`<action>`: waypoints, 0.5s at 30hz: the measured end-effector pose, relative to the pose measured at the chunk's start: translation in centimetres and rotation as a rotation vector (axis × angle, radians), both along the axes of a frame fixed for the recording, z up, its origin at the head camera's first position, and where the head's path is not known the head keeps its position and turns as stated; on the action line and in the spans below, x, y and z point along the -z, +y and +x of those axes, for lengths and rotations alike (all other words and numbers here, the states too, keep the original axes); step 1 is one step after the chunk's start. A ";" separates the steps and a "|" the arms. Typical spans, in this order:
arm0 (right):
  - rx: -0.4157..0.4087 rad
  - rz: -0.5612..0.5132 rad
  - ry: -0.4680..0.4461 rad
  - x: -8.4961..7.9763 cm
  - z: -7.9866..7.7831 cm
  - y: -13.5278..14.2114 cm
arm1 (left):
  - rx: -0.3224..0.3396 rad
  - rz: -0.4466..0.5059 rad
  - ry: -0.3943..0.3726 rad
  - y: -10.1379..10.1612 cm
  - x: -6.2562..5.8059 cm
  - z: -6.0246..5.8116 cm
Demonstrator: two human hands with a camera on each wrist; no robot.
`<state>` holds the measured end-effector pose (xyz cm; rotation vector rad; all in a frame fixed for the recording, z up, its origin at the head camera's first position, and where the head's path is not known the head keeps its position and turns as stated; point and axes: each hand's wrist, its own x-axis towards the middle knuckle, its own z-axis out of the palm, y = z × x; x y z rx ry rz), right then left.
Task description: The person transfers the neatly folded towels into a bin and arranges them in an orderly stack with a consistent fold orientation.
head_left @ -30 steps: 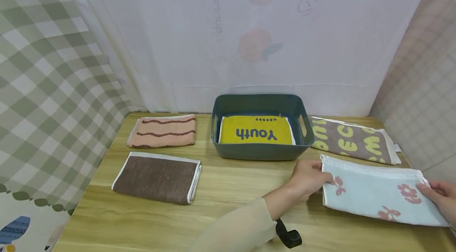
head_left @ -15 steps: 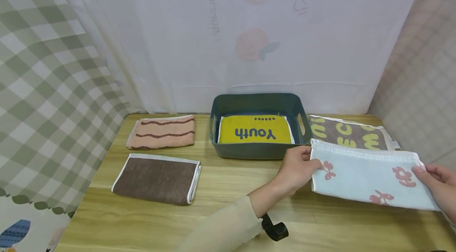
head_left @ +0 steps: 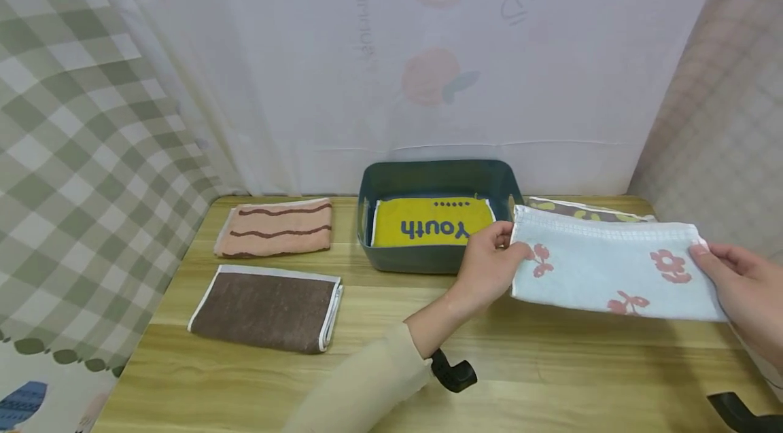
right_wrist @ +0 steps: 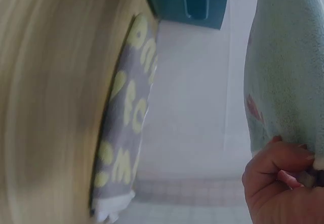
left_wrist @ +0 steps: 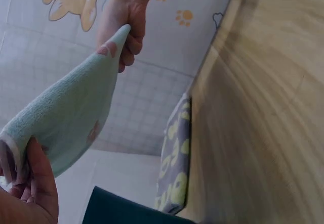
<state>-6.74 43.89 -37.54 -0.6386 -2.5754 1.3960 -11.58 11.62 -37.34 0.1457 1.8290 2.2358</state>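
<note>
A folded pale blue towel (head_left: 593,266) with pink flowers is stretched between both hands, raised above the table. My left hand (head_left: 489,263) pinches its left end, thumb in front, close to the basket's right front corner. At the other end my right hand (head_left: 737,283) grips the towel's right edge between thumb and fingers. The dark green basket (head_left: 422,261) stands at the back, with a yellow towel (head_left: 391,215) marked "Youth" lying in it. Mostly hidden behind the blue towel in the head view lies a grey towel with yellow letters (right_wrist: 126,113).
At the table's left a peach towel with wavy brown stripes (head_left: 281,228) lies behind a folded brown towel (head_left: 266,307). A white curtain (head_left: 306,79) hangs along the back, and a green checked cloth (head_left: 92,113) covers the left side. Wooden tabletop (head_left: 520,385) shows in front.
Both hands have lifted the blue towel and carried it leftward and toward the back. It now overlaps more of the grey towel and reaches the basket's right side in the head view.
</note>
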 end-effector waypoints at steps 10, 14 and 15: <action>-0.037 0.168 -0.078 -3.1 -1.9 -2.9 | -0.064 -0.001 0.046 -2.1 -1.7 -2.2; -0.039 0.049 -0.036 -3.5 -3.0 -4.0 | -0.076 0.016 0.069 -3.1 -2.1 -2.9; -0.045 0.005 -0.023 -3.6 -3.4 -4.2 | -0.076 0.023 0.071 -3.4 -2.2 -3.1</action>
